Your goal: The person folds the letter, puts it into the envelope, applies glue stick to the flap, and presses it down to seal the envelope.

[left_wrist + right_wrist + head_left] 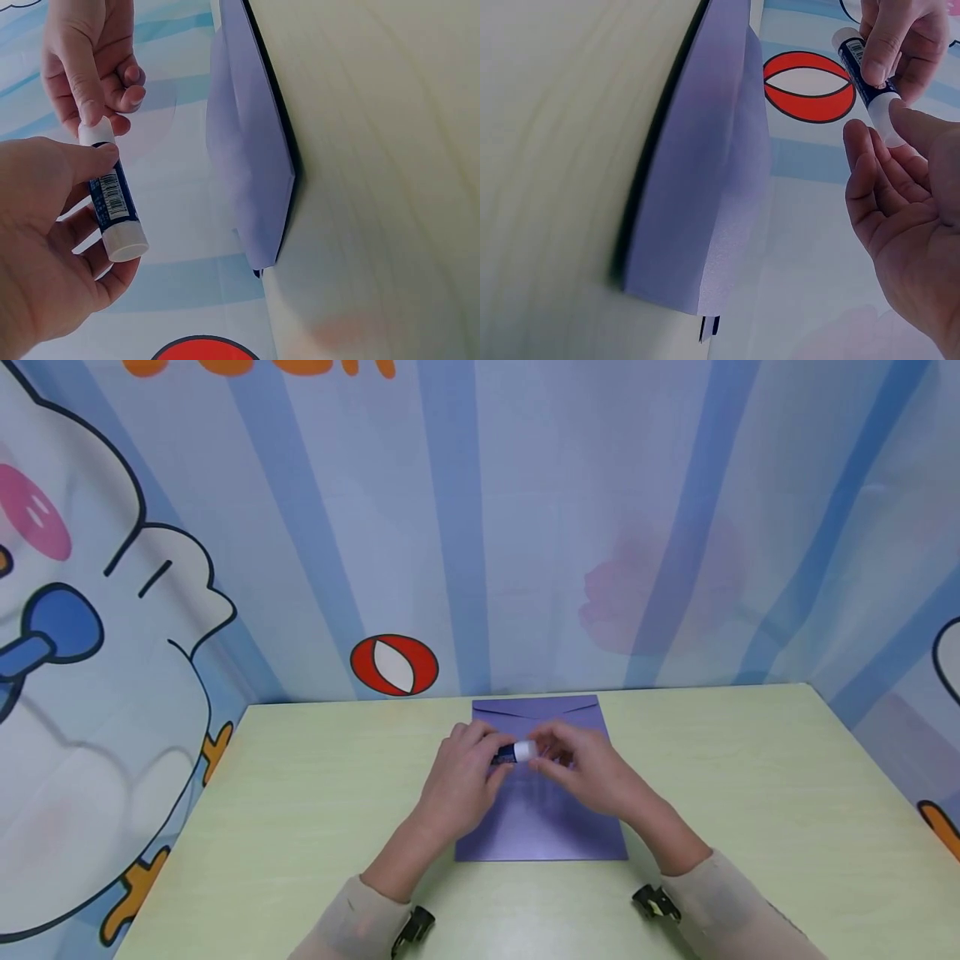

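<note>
A glue stick [504, 755] with a dark blue barcoded label [112, 193] is held above a purple envelope [540, 831]. My left hand [461, 781] grips its barrel between thumb and fingers. At the glue stick's other end, the thumb and a finger of my right hand [600, 774] pinch the white cap [883, 120]. The cap appears to be on the tube. Beneath both hands the envelope lies on the table, its flap edge [536, 706] towards the back. The wrist views show the envelope from the side, slightly bulged.
The pale wooden table [315, 827] extends to both sides of the envelope. A blue striped cartoon backdrop [525, 527] stands along its back edge. Small black devices [656, 902] sit at both wrists, beside light sleeves [735, 902].
</note>
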### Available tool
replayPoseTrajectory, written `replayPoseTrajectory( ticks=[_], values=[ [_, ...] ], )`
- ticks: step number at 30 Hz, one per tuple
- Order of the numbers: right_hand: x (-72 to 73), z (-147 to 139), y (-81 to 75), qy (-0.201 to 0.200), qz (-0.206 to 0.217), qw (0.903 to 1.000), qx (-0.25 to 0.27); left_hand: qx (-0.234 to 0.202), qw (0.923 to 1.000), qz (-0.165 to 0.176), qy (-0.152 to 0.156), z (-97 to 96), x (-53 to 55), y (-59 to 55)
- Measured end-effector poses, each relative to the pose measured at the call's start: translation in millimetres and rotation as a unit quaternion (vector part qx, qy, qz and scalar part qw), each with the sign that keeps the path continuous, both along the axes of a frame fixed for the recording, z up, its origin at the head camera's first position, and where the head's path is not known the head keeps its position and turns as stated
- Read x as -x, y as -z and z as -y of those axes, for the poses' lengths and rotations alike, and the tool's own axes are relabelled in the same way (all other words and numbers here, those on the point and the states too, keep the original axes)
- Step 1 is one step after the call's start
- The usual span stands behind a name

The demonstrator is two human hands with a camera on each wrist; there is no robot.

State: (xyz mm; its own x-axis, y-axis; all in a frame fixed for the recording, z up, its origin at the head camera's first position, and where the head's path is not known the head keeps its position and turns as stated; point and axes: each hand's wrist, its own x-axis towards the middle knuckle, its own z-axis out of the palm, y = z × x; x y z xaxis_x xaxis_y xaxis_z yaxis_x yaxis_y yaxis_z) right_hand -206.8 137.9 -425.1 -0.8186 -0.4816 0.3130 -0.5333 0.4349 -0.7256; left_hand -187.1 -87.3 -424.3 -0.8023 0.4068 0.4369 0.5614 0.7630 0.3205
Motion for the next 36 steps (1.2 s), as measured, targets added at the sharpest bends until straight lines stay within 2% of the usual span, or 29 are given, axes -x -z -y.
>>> replayPoseTrajectory(
  ticks=[16, 36],
  values=[
    [-1.3, -2.7, 0.4, -0.016, 0.05, 0.9986, 0.001, 0.005, 1.0, -0.005, 0.004, -0.4, -1.7, -0.3],
    [-3.4, -2.1, -0.7, 0.002, 0.06, 0.998, -0.021, 0.003, 1.0, -0.005, 0.005, -1.3, -2.0, 1.0]
  ],
)
